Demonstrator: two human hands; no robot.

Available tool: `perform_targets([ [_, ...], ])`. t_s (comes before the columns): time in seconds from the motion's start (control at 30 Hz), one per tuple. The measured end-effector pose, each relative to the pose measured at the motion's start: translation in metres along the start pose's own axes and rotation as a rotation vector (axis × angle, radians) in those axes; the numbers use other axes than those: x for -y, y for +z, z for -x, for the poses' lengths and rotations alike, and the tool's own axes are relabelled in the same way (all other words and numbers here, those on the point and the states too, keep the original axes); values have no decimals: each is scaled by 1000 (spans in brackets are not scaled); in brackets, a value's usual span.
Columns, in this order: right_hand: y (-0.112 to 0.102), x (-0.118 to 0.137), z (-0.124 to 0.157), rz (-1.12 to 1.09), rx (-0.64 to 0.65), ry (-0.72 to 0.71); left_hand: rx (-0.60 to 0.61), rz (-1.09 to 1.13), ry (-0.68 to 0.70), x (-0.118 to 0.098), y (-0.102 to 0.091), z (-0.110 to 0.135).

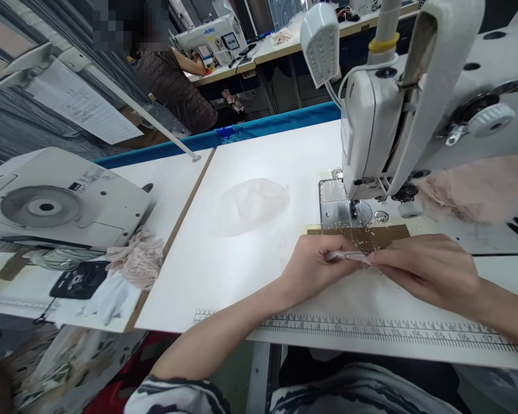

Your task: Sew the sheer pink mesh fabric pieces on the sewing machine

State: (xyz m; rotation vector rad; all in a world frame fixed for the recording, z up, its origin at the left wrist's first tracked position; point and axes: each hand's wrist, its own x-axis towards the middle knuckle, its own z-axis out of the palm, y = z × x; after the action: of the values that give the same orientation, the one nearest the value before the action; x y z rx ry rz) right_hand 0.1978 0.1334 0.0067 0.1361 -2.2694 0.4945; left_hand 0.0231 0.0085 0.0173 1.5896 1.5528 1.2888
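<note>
My left hand [317, 264] and my right hand [427, 270] meet on the white sewing table [242, 270], just in front of the needle plate [334, 210]. Both pinch a small strip of pale pink fabric [347, 256] between their fingertips. The white sewing machine [414, 109] stands right behind them, its presser foot [354, 208] above the plate. A brown taped patch [362, 236] lies under the fabric strip.
A sheer pale fabric cup [252, 204] lies on the table to the left. Pink lace pieces [136, 261] are heaped by a second machine [56, 198] at the left. More pink fabric [479, 187] lies behind the machine. A ruler strip [371, 330] runs along the table's front edge. Another person [172, 86] works at the back.
</note>
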Motion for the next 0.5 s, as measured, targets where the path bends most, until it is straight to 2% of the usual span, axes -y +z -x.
perform_targets([
  [0.03,-1,1,0,-35,12,11,57,67,-92,-4,-1,0],
  [0.1,-2,2,0,-147,73,159,121,90,-233,-7,-1,-1],
  [0.2,5,-1,1,-224,195,488,61,-203,-272,-1,4,-4],
  [0.27,11,-7,2,-157,231,607,23,-445,-238,7,9,-5],
  [0.37,19,-16,2,33,214,639,-30,-657,-172,15,14,-6],
  [0.5,21,-22,-1,224,227,625,-149,-909,131,16,16,-4],
])
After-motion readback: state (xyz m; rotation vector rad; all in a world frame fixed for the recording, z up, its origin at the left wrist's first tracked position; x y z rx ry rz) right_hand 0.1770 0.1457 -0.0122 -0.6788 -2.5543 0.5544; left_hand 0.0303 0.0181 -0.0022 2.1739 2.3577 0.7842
